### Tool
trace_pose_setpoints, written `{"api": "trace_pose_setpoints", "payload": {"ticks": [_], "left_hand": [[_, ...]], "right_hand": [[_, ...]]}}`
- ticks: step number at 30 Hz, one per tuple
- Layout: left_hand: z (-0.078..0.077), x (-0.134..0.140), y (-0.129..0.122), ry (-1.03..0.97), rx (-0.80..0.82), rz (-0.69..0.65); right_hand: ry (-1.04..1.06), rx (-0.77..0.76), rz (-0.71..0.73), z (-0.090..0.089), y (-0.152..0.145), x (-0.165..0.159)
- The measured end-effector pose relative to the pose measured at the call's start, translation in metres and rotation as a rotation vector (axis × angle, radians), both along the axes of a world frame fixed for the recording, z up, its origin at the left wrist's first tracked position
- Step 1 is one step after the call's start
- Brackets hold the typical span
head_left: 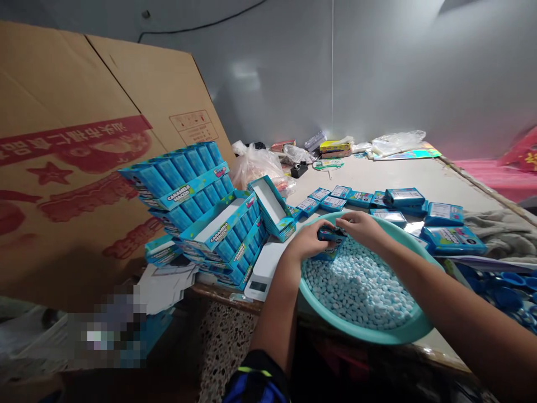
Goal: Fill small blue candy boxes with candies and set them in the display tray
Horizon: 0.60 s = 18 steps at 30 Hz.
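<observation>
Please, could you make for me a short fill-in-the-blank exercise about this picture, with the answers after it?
1. The left hand holds a small box coloured ____.
2. In the picture, the white scale stands to the ____ of the basin.
3. Above MACIZO, the front of the upper display tray reads ____.
4. The large carton is coloured ____.
Missing words: blue; left; CARAMELO; brown.

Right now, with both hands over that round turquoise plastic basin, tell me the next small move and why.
Probably close the upper end of the small blue printed cardboard box with the right hand, which is at that end while the left hand grips the box over the round turquoise plastic basin of pale pellets. Whether the end is open is hard to tell.
</observation>
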<state>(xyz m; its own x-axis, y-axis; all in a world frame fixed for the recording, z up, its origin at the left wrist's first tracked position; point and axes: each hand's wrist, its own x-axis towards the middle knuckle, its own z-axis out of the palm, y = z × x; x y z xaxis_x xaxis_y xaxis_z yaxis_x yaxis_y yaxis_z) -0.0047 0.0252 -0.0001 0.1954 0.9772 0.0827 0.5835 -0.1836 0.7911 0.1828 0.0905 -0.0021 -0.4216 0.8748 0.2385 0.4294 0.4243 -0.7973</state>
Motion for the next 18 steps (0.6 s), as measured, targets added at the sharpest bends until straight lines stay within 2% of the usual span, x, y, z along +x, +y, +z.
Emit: {"api": "trace_pose_setpoints", "payload": {"ticks": [6,10,18], "left_hand": [[-0.0048,-0.0017,0.0033,0.014,0.012,-0.011],[-0.0062,-0.0019,0.0039,0.005,0.005,-0.007],[-0.0009,0.0004,0.0001,0.043,-0.011,0.035]], "right_hand": [[-0.079,0.045,0.004,0.0024,-0.0027,-0.0010],[-0.059,0.040,0.045,0.0022,-0.0011,-0.0002],[-0.032,0.034,0.089,-0.0061,0.0043,0.0006]]}}
